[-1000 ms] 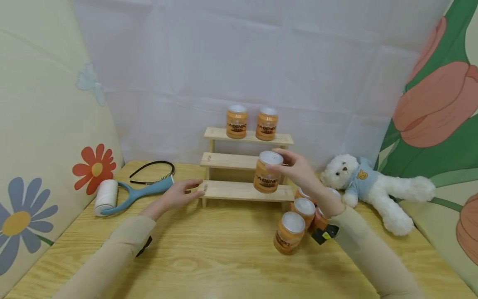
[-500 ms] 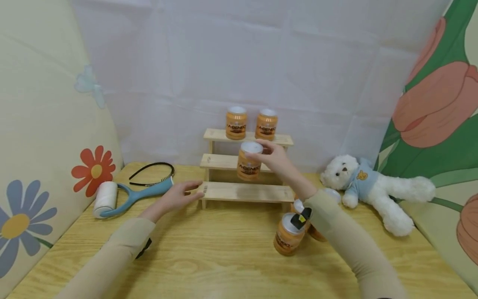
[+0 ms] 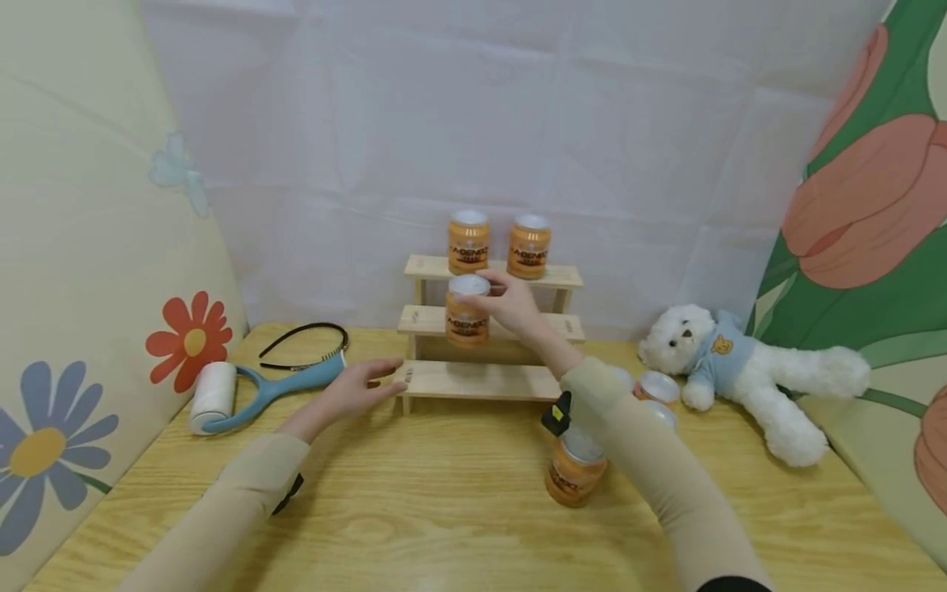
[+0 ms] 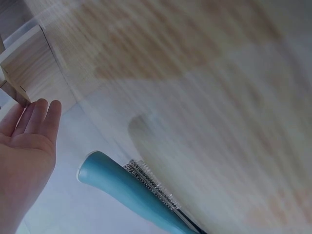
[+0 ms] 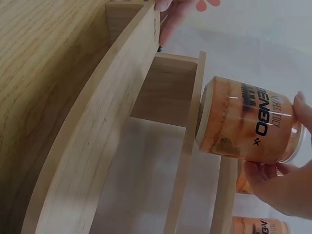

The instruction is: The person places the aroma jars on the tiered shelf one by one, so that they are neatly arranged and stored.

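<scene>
My right hand (image 3: 510,306) grips an orange can (image 3: 467,316) with a pale lid near its top. The can is upright at the left part of the middle step of a wooden three-step shelf (image 3: 481,378). In the right wrist view, the base of the can (image 5: 243,119) is close to the step's front edge; I cannot tell whether it touches. Two similar cans (image 3: 468,242) stand on the top step. My left hand (image 3: 353,388) has its fingers extended, with the fingertips at the left end of the lowest step, as the left wrist view also shows.
More orange cans (image 3: 575,469) stand on the table right of the shelf, partly hidden by my right sleeve. A white plush bear (image 3: 740,370) lies further right. On the left are a blue-handled roller (image 3: 274,390) and a black headband (image 3: 303,329).
My right hand has carried the can left and up, from in front of the lowest step's right part to the middle step's left part. The left hand has stayed put.
</scene>
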### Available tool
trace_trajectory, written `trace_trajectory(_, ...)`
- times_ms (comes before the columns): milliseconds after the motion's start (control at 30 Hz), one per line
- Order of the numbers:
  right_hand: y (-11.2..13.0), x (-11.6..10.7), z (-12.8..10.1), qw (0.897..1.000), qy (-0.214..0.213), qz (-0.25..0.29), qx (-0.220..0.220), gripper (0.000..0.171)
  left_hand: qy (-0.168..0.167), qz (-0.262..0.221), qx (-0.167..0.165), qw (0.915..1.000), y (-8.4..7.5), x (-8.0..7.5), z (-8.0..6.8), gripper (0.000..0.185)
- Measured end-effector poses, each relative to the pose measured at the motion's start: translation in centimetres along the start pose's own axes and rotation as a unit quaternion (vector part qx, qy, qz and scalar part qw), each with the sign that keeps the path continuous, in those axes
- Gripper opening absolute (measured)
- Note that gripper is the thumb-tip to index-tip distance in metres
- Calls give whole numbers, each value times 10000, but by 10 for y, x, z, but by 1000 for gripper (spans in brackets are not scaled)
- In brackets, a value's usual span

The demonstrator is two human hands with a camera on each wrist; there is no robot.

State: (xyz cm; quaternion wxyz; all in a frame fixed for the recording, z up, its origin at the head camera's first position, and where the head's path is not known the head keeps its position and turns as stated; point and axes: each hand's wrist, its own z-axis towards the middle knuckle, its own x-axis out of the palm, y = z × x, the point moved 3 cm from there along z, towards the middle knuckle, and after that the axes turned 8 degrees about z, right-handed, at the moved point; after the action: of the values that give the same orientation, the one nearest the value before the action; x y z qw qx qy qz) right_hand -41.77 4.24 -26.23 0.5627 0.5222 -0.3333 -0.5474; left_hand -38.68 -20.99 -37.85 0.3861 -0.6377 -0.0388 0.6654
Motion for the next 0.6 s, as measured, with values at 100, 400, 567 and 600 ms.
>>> trace_trajectory(100,-2,4,4,10000,-1,46,13,63,46,-14,-11,10000,-1,2,0,62)
trace_trajectory(400,-3,13,18,9996,125,-166,-164,65,53,37,-151,9999,0,1,-1,64)
trace_trajectory(567,-4,19,25,9986,68,-355,-381,61,38,55,-96,9999,2,0,0,64)
trace_trajectory(600,-4,20,25,9984,82,-363,-430,60,41,58,-87,9999,2,1,0,65)
